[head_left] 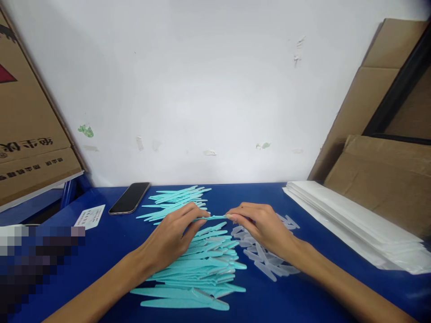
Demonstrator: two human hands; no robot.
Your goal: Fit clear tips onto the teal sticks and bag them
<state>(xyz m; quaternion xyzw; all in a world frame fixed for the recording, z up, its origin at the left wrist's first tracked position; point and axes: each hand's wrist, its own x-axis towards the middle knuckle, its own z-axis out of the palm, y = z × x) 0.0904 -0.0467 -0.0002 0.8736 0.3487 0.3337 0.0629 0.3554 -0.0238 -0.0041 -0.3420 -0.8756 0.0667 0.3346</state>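
Over the blue worktop (117,240), left hand (177,231) and right hand (262,222) pinch one turquoise razor (217,217) by opposite ends. Looks part-done: clear covers (266,260) lie loose; can't tell if far pile (177,202) or near pile (208,264) is finished.

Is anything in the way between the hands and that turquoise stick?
Nothing I can see: the left hand and right hand both pinch the turquoise stick. The clear plastic pieces lie on the table. Whether the right hand hides one, I can't tell.
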